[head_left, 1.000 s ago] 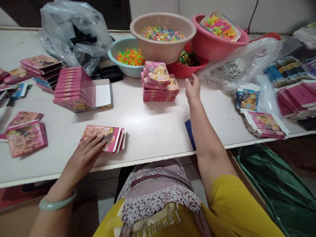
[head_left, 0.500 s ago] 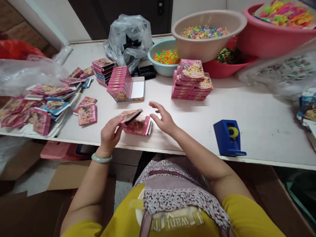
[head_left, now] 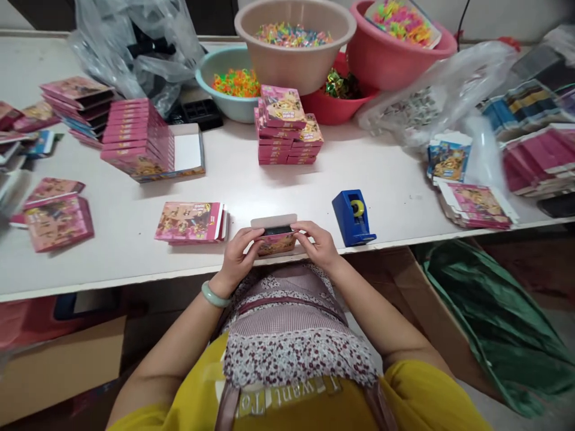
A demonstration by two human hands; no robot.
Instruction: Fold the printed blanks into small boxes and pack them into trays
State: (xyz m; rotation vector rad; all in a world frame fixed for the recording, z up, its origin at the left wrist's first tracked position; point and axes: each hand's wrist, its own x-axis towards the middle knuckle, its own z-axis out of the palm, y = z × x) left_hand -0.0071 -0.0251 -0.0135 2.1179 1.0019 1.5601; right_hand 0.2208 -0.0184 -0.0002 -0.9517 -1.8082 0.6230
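Between my two hands, at the table's front edge, is a small pink cardboard box (head_left: 277,244) with its pale end flap up and something black inside. My left hand (head_left: 239,256) grips its left end between thumb and fingers, a pale green bangle on the wrist. The box's right end is pinched by my right hand (head_left: 318,244). Just left of my left hand lies a short stack of pink boxes (head_left: 188,222) with white edges. A blue tape dispenser (head_left: 353,218) with yellow tape stands to the right of my right hand.
Closed pink boxes (head_left: 285,129) are stacked at the middle back. More boxes fill an open tray (head_left: 187,151) at left. Behind are basins of colourful bits, including a light blue basin (head_left: 229,105). Flattened boxes (head_left: 478,206) and a clear bag (head_left: 444,90) lie at right.
My left hand has brought the box rightward from beside the short stack to the front edge. Its flap now stands up. My right hand, empty before, now holds its other end. The view has turned right.
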